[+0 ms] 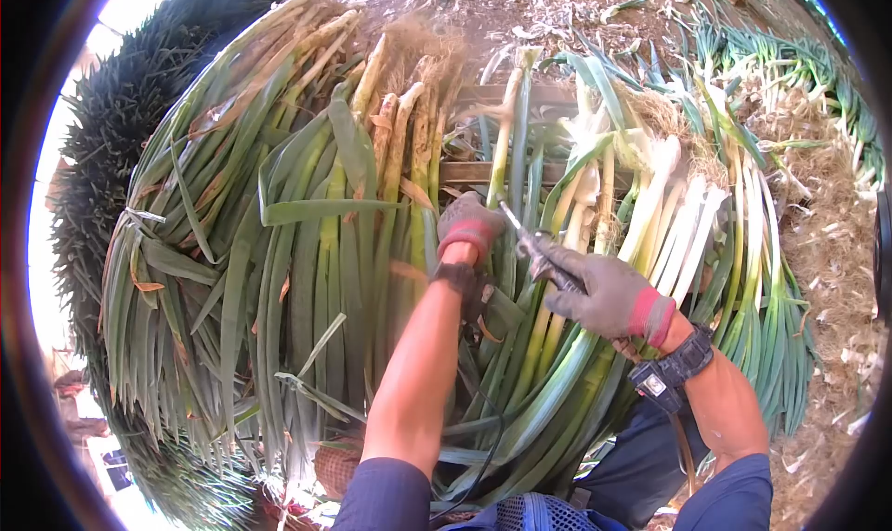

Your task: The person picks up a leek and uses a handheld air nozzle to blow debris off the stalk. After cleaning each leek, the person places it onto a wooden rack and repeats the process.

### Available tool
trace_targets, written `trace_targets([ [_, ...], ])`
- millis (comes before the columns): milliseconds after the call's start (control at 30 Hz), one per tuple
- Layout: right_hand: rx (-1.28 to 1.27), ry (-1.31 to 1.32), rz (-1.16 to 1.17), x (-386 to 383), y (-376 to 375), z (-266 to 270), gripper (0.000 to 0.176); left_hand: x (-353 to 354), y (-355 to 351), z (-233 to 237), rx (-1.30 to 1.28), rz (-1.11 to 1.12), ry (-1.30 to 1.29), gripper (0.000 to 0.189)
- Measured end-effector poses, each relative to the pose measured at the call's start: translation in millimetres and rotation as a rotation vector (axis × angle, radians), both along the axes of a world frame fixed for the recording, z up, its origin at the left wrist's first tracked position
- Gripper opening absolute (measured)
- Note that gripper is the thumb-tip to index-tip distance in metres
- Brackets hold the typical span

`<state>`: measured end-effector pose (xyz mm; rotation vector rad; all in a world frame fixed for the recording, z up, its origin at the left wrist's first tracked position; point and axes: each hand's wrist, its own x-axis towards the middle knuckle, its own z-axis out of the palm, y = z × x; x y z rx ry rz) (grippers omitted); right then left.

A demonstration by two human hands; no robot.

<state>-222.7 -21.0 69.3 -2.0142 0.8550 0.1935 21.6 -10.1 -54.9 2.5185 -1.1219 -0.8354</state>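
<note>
My left hand (470, 224), in a grey glove with a red cuff, is closed at the lower stalk of a leek (505, 141), though its fingers are partly hidden. Just to the right, my right hand (595, 289), gloved the same way, is wrapped round a thin metal air gun (544, 260). The tool's narrow tip points up and left towards the leek beside my left hand. Untrimmed leeks with brown outer leaves (390, 131) lie left of my hands. Leeks with bare white stems (683, 224) lie to the right.
A big pile of dark green leaves (121, 159) stands at the far left. Peelings and roots cover the ground (446, 1) at the top and right (827, 252). Bundled thinner green onions (762, 280) lie on the right. A cable (497, 429) hangs near my body.
</note>
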Motion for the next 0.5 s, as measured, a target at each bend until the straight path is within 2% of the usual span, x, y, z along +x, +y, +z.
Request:
trace_targets([
  [67, -0.067, -0.035, 0.030, 1.2, 7.1, -10.9, 0.076, -5.0, 4.7, -7.1, -0.009, 0.034, -0.015, 0.062],
  [167, -0.018, 0.056, -0.039, 18.0, -1.9, -12.8, 0.076, -10.6, 11.0, 6.2, -0.008, 0.049, -0.008, 0.061],
  [300, -0.039, 0.065, 0.023, 14.7, 12.9, 3.3, 0.074, -8.5, 9.7, -3.6, 0.016, 0.092, 0.006, 0.060],
  [333, -0.080, -0.001, -0.008, 12.3, 14.1, -11.9, 0.077, -9.2, 8.3, -7.1, 0.014, 0.099, -0.004, 0.059],
  [433, -0.121, 0.047, -0.077, 23.3, -0.7, -21.1, 0.077, -7.3, 11.5, -9.7, -0.009, 0.048, -0.011, 0.058],
  [467, -0.116, -0.049, -0.090, 22.1, -2.2, -25.8, 0.075, -7.0, 12.2, -10.8, -0.006, 0.051, -0.011, 0.057],
  [500, -0.075, 0.004, -0.060, 22.3, 0.2, -18.5, 0.075, -6.5, 10.9, -13.3, -0.008, 0.066, -0.015, 0.056],
])
